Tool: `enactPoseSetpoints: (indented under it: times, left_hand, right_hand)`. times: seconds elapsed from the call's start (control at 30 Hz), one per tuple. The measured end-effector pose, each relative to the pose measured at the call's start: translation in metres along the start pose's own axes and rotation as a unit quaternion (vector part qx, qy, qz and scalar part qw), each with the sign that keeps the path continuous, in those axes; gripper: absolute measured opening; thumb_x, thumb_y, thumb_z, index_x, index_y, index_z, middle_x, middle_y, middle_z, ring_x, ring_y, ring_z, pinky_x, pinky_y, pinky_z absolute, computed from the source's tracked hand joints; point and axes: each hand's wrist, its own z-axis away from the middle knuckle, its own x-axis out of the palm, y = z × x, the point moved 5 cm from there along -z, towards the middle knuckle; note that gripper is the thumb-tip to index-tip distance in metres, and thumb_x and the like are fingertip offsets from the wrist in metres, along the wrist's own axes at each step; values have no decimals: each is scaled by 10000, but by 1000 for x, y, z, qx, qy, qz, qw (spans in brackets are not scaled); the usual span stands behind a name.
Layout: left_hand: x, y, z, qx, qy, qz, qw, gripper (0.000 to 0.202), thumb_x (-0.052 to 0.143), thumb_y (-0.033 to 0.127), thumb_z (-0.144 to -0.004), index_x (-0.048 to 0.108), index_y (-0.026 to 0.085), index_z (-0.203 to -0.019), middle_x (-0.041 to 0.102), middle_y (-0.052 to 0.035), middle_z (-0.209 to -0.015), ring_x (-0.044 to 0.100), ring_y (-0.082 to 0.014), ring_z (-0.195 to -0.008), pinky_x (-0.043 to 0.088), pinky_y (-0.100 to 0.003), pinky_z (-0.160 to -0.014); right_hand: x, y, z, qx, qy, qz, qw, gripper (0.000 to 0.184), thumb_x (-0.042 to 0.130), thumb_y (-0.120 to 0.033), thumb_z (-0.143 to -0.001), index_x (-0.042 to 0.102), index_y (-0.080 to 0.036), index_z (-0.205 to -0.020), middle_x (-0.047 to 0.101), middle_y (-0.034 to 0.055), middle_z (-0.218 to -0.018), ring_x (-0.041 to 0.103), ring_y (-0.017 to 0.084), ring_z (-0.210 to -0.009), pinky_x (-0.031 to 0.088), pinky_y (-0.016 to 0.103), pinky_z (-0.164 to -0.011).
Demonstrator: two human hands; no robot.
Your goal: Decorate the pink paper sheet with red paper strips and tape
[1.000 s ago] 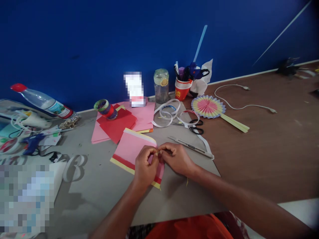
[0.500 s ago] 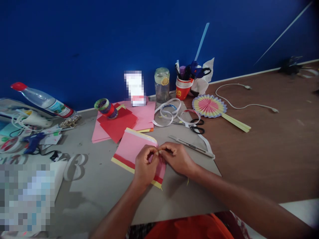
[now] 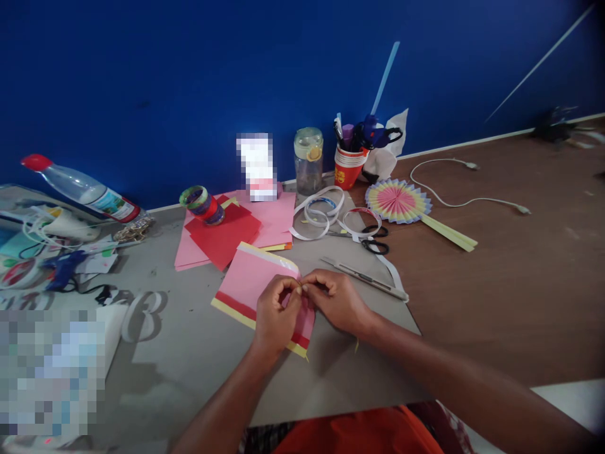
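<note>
A pink paper sheet (image 3: 253, 280) with red and yellow edge strips lies on a grey board (image 3: 189, 353). My left hand (image 3: 275, 317) and my right hand (image 3: 336, 301) meet at the sheet's right edge. Both hands pinch that edge with fingertips pressed together, thumb to thumb. The pinched corner itself is hidden under my fingers.
Behind the sheet lies a stack of pink and red paper (image 3: 236, 230), tape rolls (image 3: 203, 203), white strip loops (image 3: 321, 211), scissors (image 3: 373, 243), a craft knife (image 3: 363, 277), a paper fan (image 3: 399, 202), a red cup of tools (image 3: 348, 165), a jar (image 3: 308, 161), a bottle (image 3: 85, 189) and a glue gun (image 3: 61, 268).
</note>
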Motion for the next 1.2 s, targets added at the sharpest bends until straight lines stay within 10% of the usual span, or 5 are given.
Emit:
enactPoseSetpoints:
  times: [1.2]
  left_hand:
    - [0, 5, 0, 62, 7, -38, 997, 86, 494, 138, -765, 513, 194, -703, 534, 14, -706, 525, -125, -679, 439, -233, -655]
  right_hand:
    - [1, -2, 2, -21, 10, 52, 998, 179, 528, -118, -787, 699, -169, -780, 660, 3, -673, 578, 113, -594, 437, 205, -569]
